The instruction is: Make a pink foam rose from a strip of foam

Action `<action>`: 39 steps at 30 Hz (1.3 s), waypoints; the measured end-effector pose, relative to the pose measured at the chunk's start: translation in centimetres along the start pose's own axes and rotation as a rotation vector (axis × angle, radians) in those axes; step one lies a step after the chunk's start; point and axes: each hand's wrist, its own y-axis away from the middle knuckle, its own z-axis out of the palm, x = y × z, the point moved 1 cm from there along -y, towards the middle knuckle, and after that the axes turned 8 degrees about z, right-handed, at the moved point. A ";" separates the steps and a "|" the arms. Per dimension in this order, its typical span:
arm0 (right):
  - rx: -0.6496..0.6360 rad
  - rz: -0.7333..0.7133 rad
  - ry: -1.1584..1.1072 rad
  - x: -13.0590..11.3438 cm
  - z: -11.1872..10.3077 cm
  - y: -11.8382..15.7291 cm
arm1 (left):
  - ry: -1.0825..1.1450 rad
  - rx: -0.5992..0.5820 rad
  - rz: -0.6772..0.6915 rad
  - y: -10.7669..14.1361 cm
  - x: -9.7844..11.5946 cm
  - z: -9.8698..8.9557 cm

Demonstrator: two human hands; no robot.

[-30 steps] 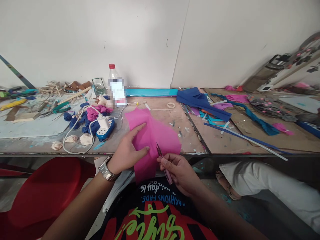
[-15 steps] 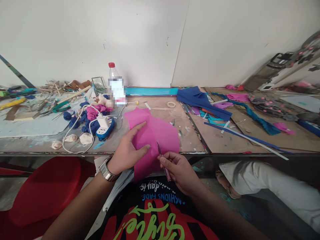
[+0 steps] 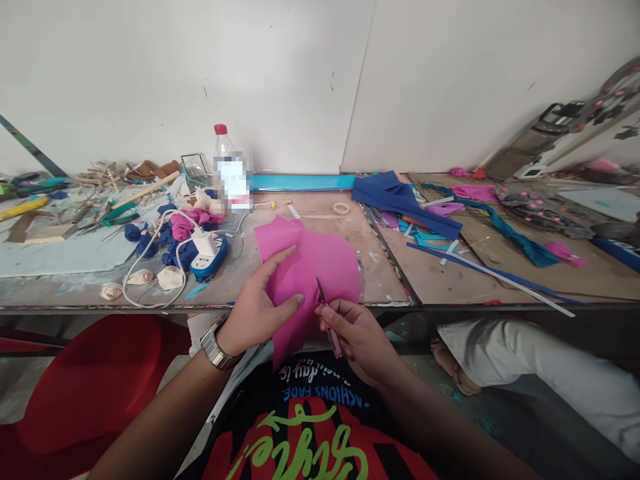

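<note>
A bright pink sheet [image 3: 330, 257], like crepe paper, lies partly on the table, its lower part hanging over the front edge towards my lap. My left hand [image 3: 260, 303] holds its left side, thumb and index finger spread across the top; the other fingers are hidden. In my right hand [image 3: 357, 333] is a small pair of scissors [image 3: 323, 291] with pinkish handles. Their blades point up and away from me, against the sheet near its middle. My right fingers are curled round the handles.
Left of the sheet are a blue power strip [image 3: 210, 260] with a white cable and crumpled paper flowers [image 3: 170, 278]. A red-capped bottle [image 3: 223, 143] and a lit phone [image 3: 234, 183] stand behind. Blue paper [image 3: 400, 200] and strips lie right. Another person's leg [image 3: 530, 353] is at right.
The scissors' blades now stand a little further apart and higher on the sheet. The sheet's lower flap has shifted slightly to the right, and my left hand has moved slightly with it.
</note>
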 end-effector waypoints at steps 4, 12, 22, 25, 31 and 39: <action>0.008 0.010 -0.007 0.1 -0.1 -0.1 | 0.008 0.009 -0.001 0.0 -0.4 -0.1; -0.002 0.009 -0.061 0.4 0.0 -0.1 | 0.046 0.021 0.004 0.0 -0.9 -0.1; 0.002 0.006 -0.099 0.5 0.3 -0.2 | 0.069 0.025 0.024 0.1 -1.3 0.0; -0.005 0.004 -0.117 0.5 0.3 -0.2 | 0.067 0.014 0.035 0.1 -1.2 0.0; -0.024 0.004 -0.135 0.5 0.4 -0.1 | 0.068 0.010 0.054 0.1 -0.7 0.0; -0.033 0.000 -0.136 -0.3 0.4 0.4 | 0.066 -0.022 0.058 0.4 -0.2 0.2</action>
